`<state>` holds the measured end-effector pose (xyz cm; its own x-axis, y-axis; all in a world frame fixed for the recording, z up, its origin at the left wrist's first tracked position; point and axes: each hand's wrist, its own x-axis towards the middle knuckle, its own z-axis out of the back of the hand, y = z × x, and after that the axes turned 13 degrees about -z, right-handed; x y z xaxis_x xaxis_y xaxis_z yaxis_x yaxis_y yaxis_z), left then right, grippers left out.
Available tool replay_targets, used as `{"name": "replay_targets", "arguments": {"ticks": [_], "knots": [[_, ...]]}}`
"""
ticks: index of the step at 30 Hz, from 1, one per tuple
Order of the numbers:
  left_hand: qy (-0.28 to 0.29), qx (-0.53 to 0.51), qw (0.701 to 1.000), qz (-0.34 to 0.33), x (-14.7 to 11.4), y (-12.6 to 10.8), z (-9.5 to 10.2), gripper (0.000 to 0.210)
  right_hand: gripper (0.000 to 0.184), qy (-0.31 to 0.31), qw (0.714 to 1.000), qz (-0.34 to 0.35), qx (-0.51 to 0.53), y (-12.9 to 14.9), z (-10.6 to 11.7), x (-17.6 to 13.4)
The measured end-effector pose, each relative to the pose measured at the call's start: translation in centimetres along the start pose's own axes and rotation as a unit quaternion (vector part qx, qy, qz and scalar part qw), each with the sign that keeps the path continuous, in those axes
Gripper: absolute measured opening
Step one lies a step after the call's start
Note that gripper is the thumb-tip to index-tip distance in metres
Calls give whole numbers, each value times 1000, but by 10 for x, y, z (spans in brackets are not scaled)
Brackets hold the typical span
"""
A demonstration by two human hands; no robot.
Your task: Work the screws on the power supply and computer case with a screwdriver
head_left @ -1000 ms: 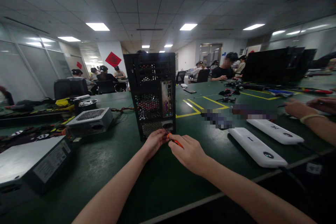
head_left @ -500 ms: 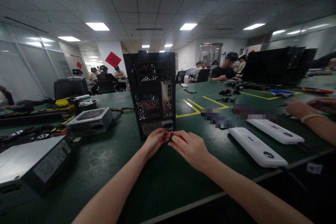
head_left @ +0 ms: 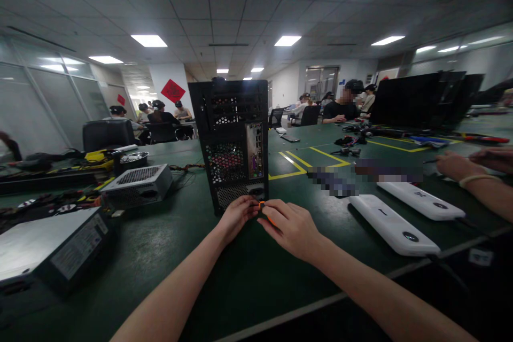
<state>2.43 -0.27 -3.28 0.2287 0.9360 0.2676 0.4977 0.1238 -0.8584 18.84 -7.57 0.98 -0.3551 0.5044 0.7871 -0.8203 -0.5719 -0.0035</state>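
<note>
A black computer tower case [head_left: 234, 139] stands upright on the green table, its rear with ports and vent mesh facing me. At its lower right, my right hand [head_left: 294, 227] is closed around the orange handle of a screwdriver [head_left: 272, 220]. My left hand [head_left: 237, 217] pinches at the screwdriver's front end, close against the bottom of the case. The fingers hide the tip and most of the shaft. A power supply [head_left: 252, 192] is fitted in the lower part of the case, right above my fingertips.
Two loose power supply units, one grey [head_left: 138, 184] and one larger [head_left: 52, 246], lie at left. White power banks [head_left: 395, 224] with cables lie at right. A co-worker's hands [head_left: 460, 165] are at the right edge. Black monitors [head_left: 420, 99] stand farther back.
My right hand has turned slightly around the screwdriver handle, and its fingers have shifted. My left hand and the case stay in place.
</note>
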Motion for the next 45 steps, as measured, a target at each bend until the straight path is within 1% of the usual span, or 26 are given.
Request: {"name": "replay_targets", "arguments": {"ticks": [2, 4, 9, 12, 14, 15, 17, 21, 24, 27, 29, 32, 34, 41, 45], "knots": [[0, -8, 1000, -7, -1, -1, 0, 9, 13, 20, 1000, 10, 1, 1, 1, 0], [-8, -11, 1000, -7, -2, -3, -2, 8, 15, 23, 1000, 18, 1, 1, 0, -1], [-31, 1, 999, 13, -1, -5, -5, 9, 13, -13, 1000, -3, 3, -3, -4, -2], [-20, -4, 1000, 5, -1, -5, -5, 8, 13, 13, 1000, 1, 7, 0, -1, 0], [-9, -9, 1000, -5, -1, -4, -3, 8, 15, 34, 999, 18, 2, 2, 1, 0], [-8, -10, 1000, -6, -1, -3, -2, 8, 17, 35, 999, 26, 1, 3, 1, 0], [-14, -7, 1000, -4, -1, -2, -1, 9, 18, 18, 999, 27, -1, 2, 0, 0], [-18, -3, 1000, 1, 0, -2, 0, 10, 15, -25, 1000, -11, -15, -2, -2, 0], [-14, -5, 1000, -1, -1, -2, 0, 10, 13, -5, 1000, -2, -17, -1, 0, 0], [-8, -11, 1000, -8, -1, -1, 0, 9, 15, 27, 999, 34, -24, 3, 2, 0], [-8, -11, 1000, -8, 0, 0, 1, 10, 17, 15, 999, 45, -26, 4, 1, -1], [-26, -2, 1000, 4, 1, 0, 1, 9, 15, -27, 999, 26, -22, 3, -1, -2], [-33, 3, 999, 11, 2, 0, 1, 10, 13, -39, 999, 19, -21, 2, -3, -3], [-13, 5, 1000, 17, 2, 0, 2, 11, 13, 5, 999, 48, -25, 6, -1, -1], [-14, 4, 1000, 4, 1, -1, 0, 12, 20, 44, 997, 64, -6, 8, -2, -1]]}}
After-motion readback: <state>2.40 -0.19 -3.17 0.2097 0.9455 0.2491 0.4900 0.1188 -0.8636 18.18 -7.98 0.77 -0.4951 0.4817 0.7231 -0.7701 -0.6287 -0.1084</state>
